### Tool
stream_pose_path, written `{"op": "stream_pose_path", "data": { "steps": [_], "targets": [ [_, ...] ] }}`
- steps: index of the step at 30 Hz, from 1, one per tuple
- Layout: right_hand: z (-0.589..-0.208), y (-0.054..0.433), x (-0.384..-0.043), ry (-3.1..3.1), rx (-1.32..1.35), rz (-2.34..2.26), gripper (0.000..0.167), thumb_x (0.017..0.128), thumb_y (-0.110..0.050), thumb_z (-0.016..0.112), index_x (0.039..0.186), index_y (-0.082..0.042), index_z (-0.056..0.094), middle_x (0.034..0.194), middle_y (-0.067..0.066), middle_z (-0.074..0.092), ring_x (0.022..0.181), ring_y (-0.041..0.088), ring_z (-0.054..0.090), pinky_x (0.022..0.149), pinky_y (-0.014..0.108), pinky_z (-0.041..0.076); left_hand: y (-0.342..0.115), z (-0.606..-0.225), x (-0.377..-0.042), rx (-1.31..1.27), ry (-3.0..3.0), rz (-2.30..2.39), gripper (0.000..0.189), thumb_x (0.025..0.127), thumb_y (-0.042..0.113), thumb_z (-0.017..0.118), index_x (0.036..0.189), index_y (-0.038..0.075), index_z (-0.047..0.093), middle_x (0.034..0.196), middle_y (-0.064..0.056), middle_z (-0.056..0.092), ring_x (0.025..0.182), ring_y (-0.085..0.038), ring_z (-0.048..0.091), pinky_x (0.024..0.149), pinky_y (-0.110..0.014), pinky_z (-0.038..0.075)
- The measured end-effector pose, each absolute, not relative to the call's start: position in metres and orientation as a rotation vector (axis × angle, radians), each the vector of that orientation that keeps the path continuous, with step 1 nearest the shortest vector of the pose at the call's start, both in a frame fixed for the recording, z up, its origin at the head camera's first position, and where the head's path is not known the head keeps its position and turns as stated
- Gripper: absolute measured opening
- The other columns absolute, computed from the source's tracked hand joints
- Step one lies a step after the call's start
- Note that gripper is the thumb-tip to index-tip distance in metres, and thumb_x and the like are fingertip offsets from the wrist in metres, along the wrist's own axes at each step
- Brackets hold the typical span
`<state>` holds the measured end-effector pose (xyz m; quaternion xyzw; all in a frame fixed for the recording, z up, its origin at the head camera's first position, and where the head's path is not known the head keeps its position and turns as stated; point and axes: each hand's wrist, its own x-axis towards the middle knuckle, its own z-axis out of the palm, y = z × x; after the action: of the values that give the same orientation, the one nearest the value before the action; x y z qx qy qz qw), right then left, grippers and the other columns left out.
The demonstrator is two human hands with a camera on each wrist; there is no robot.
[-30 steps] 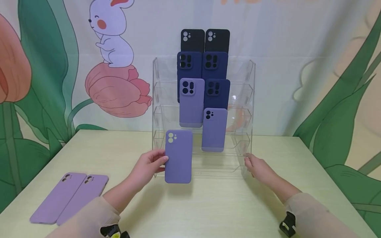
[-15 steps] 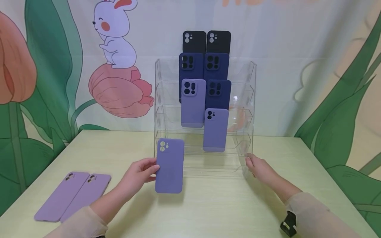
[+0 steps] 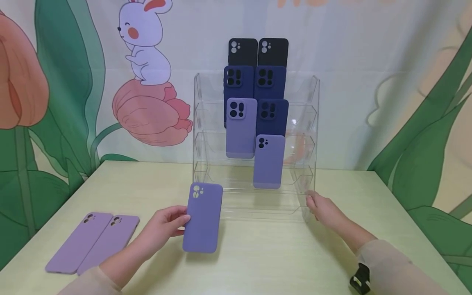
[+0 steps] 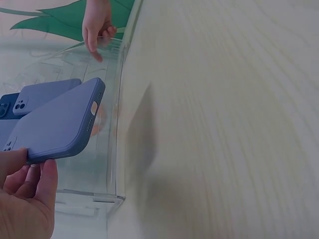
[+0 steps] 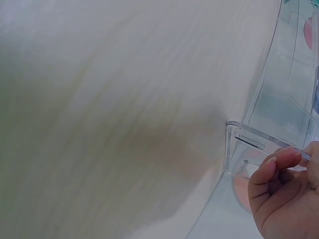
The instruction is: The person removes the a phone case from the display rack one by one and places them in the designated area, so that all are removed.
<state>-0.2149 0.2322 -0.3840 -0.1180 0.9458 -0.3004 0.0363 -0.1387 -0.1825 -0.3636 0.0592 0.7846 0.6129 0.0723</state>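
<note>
A lavender phone case is held up in front of the clear display rack, slightly tilted. My left hand pinches its left edge, thumb on the back face and fingers behind. In the left wrist view the phone case shows its bottom edge with the port cutout. My right hand grips the rack's lower right side edge; the right wrist view shows curled fingers of the right hand at that clear panel. Two more lavender phone cases lie side by side on the table at left.
The tiered rack carries black cases on top, navy cases below, and lavender cases lower down. A printed curtain hangs behind the table.
My left hand has drawn the lavender phone case away from the rack, down and to the left, tilting it a little. The right hand stays at the rack's edge.
</note>
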Motion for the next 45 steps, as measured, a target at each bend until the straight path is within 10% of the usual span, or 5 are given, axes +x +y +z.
{"op": "stream_pose_path", "data": {
  "steps": [35,45],
  "targets": [
    [-0.386,0.232,-0.214,2.902,-0.381,-0.938,0.047,0.102,-0.019,0.03,0.135,0.014,0.031,0.061,0.002,0.042,0.05,0.015,0.037,0.047,0.03,0.035,-0.231,-0.38,-0.121,0.213,2.387,1.605,0.039,0.092,0.013,0.059,0.116,-0.017,0.051,0.099,-0.015,0.065,0.088,-0.022,0.062,0.073,-0.04,0.054],
    [-0.385,0.232,-0.213,2.907,-0.383,-0.942,0.047,0.101,-0.019,0.03,0.135,0.014,0.031,0.057,0.001,0.038,0.049,0.014,0.036,0.047,0.03,0.034,-0.238,-0.39,-0.125,0.234,2.664,1.261,0.033,0.077,0.011,0.075,0.097,-0.012,0.061,0.075,-0.002,0.059,0.065,-0.014,0.054,0.055,-0.025,0.047]
  ]
}}
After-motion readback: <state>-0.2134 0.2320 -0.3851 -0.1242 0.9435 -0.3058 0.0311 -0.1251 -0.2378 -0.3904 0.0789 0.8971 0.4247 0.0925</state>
